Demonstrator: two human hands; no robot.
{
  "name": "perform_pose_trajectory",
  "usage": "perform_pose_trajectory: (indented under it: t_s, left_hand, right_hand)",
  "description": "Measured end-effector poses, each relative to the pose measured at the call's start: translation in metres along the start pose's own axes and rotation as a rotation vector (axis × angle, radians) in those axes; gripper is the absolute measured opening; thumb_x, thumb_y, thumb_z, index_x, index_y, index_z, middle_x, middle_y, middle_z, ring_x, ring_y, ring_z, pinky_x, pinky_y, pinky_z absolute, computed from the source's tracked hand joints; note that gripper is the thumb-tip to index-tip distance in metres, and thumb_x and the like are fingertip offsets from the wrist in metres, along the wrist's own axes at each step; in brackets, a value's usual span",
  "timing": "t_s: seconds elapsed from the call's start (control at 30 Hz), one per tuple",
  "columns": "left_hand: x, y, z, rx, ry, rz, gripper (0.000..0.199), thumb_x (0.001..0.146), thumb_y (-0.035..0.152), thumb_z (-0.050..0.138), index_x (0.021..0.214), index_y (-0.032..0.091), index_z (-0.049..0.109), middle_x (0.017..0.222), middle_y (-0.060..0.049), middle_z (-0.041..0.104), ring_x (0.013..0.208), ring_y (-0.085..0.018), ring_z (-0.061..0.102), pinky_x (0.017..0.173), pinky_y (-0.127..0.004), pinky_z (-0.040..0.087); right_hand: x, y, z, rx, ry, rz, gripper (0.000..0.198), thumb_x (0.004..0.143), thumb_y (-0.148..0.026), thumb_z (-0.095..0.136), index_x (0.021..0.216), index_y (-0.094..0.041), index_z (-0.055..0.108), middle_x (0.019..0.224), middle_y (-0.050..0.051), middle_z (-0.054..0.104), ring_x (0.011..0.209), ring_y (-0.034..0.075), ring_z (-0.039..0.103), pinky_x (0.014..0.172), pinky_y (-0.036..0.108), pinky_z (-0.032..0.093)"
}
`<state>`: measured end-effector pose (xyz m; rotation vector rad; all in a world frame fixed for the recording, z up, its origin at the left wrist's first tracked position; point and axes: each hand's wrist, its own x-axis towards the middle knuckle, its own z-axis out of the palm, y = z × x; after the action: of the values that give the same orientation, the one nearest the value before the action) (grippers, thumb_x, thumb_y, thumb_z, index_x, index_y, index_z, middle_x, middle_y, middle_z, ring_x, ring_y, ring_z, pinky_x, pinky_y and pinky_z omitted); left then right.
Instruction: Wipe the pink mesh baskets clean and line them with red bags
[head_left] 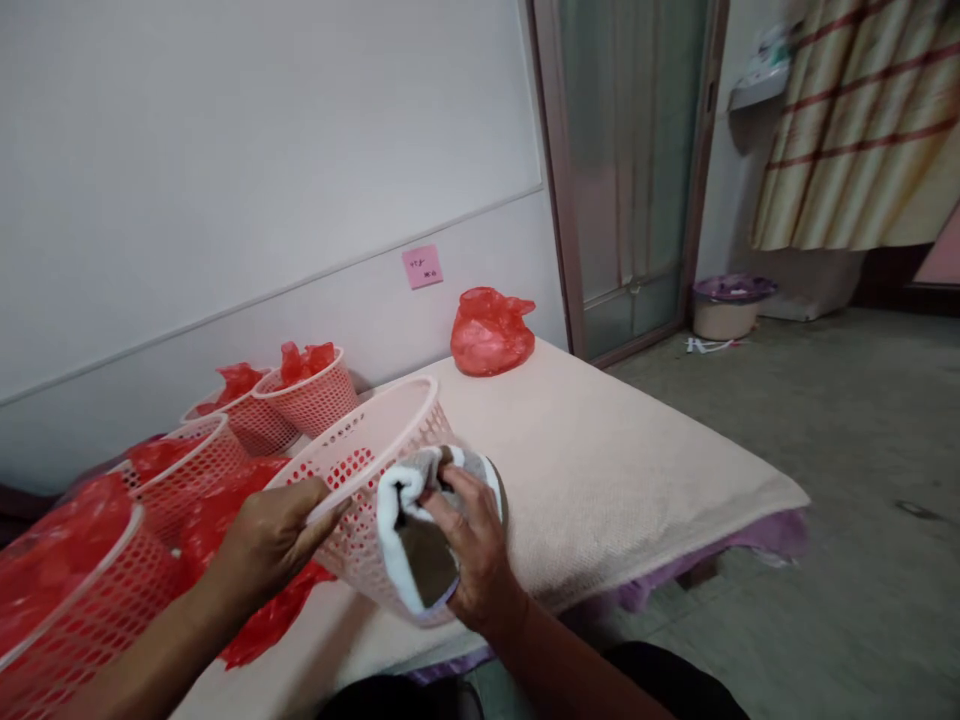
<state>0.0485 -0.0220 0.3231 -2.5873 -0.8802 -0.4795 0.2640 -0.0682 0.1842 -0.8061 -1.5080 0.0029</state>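
In the head view, gripping the rim of the pink basket [364, 512] with the left hand [277, 530], at the side lying lower and to the left. With the right hand [480, 545], clutching a folded cloth [429, 565] of white, grey and brown, with fingers pushed into its upper folds. Set so between both hands, and tilted, not standing upright: with the mouth turned upward and away from the body, with the bottom end directed nearer to the body and to the right, partly hidden behind the cloth.

To be judged as most important: the place of the cloth, on the outer side of the basket, at its right, and not inside the mouth. Apparently touching there, but cannot tell how firmly. Along the long axis of the mouth, running from the left hand upward to the right, toward a tied red bag [491, 335] on the white cover [622, 470]. Nearer to the mouth with the left hand; nearer to the outer side and the bottom with the right. To the left, just beside, loose red plastic [277, 622] and other baskets [319, 405].
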Motion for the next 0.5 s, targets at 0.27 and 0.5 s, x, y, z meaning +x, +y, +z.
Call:
perform_pose_trajectory:
  t_s: [0.27,0.5]
  left_hand:
    - [-0.042,-0.001,0.007,-0.168,-0.015,0.207,0.028,0.096,0.033,0.038,0.071,0.021,0.044,0.058,0.003,0.047,0.049,-0.012,0.047,0.05,-0.026,0.03]
    - [-0.059,0.002,0.007,-0.176,0.018,0.166,0.032,0.096,0.034,0.038,0.068,0.021,0.046,0.056,0.003,0.047,0.048,-0.011,0.047,0.05,-0.024,0.032]
  right_hand:
    - [0.012,0.042,-0.007,0.316,0.147,0.525,0.044,0.08,-0.029,0.054,0.123,-0.019,0.059,0.119,0.011,0.06,0.113,0.026,0.056,0.097,0.037,0.043]
    - [0.005,0.084,0.007,0.421,0.136,1.033,0.039,0.076,-0.043,0.056,0.097,-0.014,0.069,0.086,0.008,0.072,0.086,0.026,0.064,0.077,0.035,0.049]
